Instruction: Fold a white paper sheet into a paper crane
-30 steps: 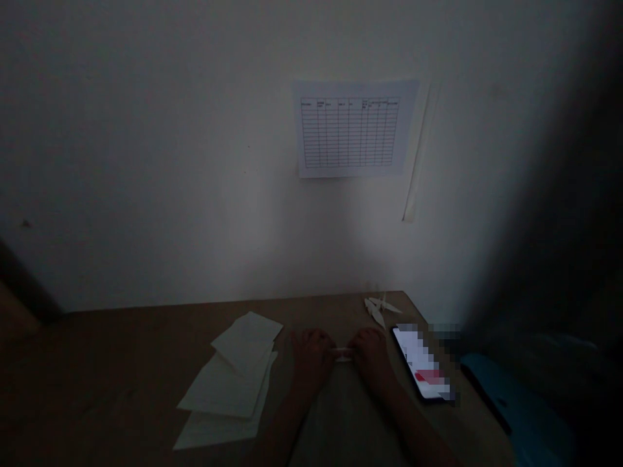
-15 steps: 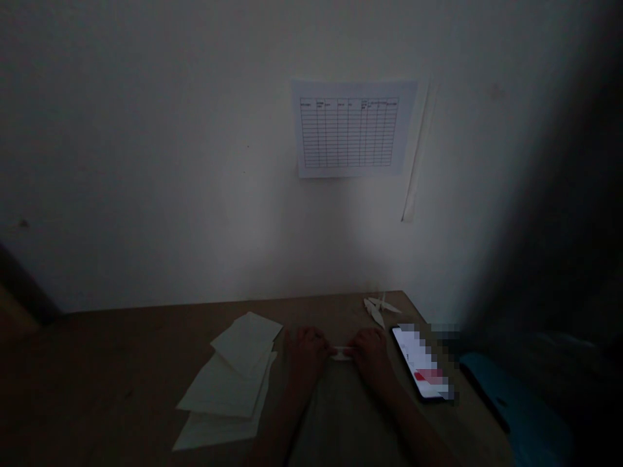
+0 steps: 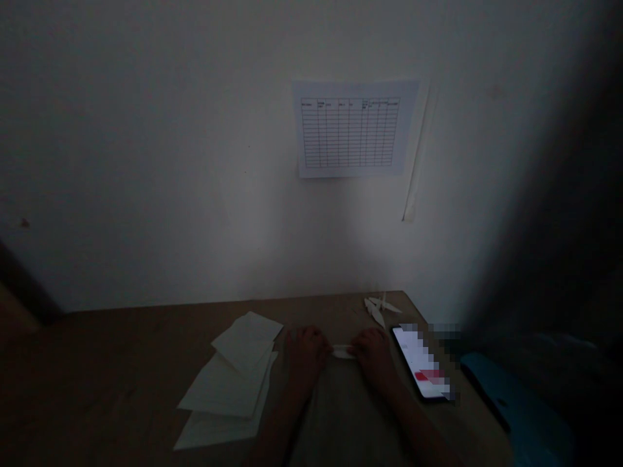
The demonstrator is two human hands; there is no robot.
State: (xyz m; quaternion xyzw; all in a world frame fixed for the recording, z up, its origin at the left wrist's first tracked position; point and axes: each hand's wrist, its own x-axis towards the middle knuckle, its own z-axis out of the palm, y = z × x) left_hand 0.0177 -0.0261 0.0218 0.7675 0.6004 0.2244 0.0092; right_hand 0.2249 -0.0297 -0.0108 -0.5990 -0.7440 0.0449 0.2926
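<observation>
A small strip of folded white paper (image 3: 343, 352) lies on the table between my two hands. My left hand (image 3: 307, 350) is closed on its left end, fingers bent and pressed down. At the right end, my right hand (image 3: 370, 350) pinches the paper in the same way. The fingertips hide both ends of the strip, and the dim light blurs its folds. Close beyond my right hand lie folded white paper pieces (image 3: 376, 312) with pointed tips. To the left of my left hand, several loose sheets of pale paper (image 3: 228, 386) overlap.
A phone (image 3: 421, 363) with a lit screen, partly pixelated, lies right of my right hand near the table's (image 3: 121, 376) edge. A printed grid sheet (image 3: 350, 130) hangs on the wall behind. A teal chair-like object (image 3: 520, 408) stands beyond the right edge.
Both hands stay in nearly the same place on the folded paper. The fingers shift slightly, and a little more of the strip shows between them.
</observation>
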